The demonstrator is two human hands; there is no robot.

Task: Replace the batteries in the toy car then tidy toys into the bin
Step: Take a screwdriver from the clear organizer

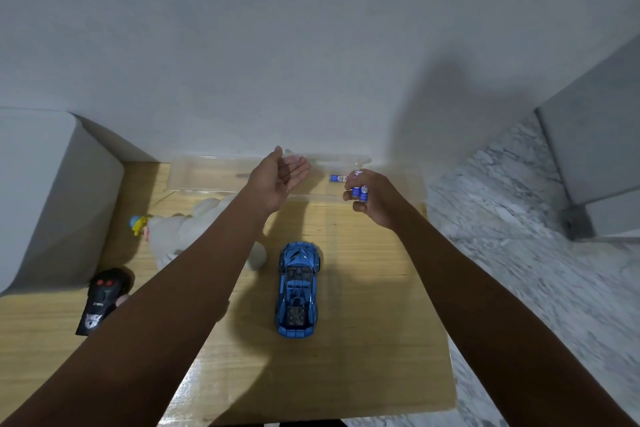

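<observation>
Forearms fill the near frame, both reaching toward 12 o'clock over the wooden table (363, 374). Left hand (277, 180) is palm-up, fingers straight and relaxed, holding nothing, hovering over the near wall of the clear plastic bin (194, 177). Right hand (372, 199) pinches two blue-and-white batteries (360, 191) upright between fingertips and thumb, at 1 o'clock from the car. A third battery (338, 178) lies on its side just left of those fingers; can't tell if it's inside the bin or on the table behind it.

Blue toy car (298, 289) sits on its wheels at table centre, nose toward 12 o'clock, apart from both hands. White plush toy (180, 232) lies at 10 o'clock from the car, partly hidden under the left forearm. Small yellow-and-blue toy (138, 224) touches or sits just beside the plush on its 9 o'clock side. Black remote control (100, 302) with red buttons lies near the table's 8 o'clock edge, well apart from the car. Bin sits along the far table edge against the white wall (311, 45). Marble floor (519, 253) at 3 o'clock.
</observation>
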